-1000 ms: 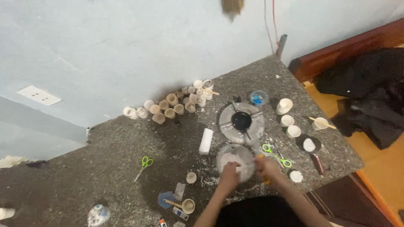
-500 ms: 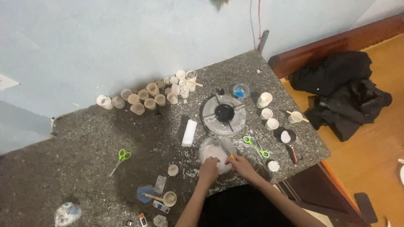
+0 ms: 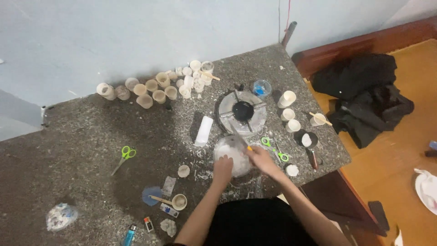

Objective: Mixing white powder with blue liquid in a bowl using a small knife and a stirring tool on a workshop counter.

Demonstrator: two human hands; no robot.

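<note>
A round bowl (image 3: 231,146) holding white material sits on the speckled stone counter (image 3: 82,150), just in front of a small gas burner (image 3: 242,113). My left hand (image 3: 222,167) rests on the bowl's near rim and on the white material. My right hand (image 3: 261,160) is at the bowl's right side, gripping a knife (image 3: 240,135) whose blade reaches up over the bowl toward the burner.
Several small cups (image 3: 152,91) line the wall. A white block (image 3: 203,131) lies left of the burner. Green scissors (image 3: 124,156) lie to the left, another green pair (image 3: 274,149) to the right. Cups (image 3: 288,112), a small pan (image 3: 309,142), lighters (image 3: 130,234) and dark clothes (image 3: 364,98) on the floor surround.
The view has shifted, so the counter now sits further left and lower. Both hands stay at the bowl, the right one working the knife over it.
</note>
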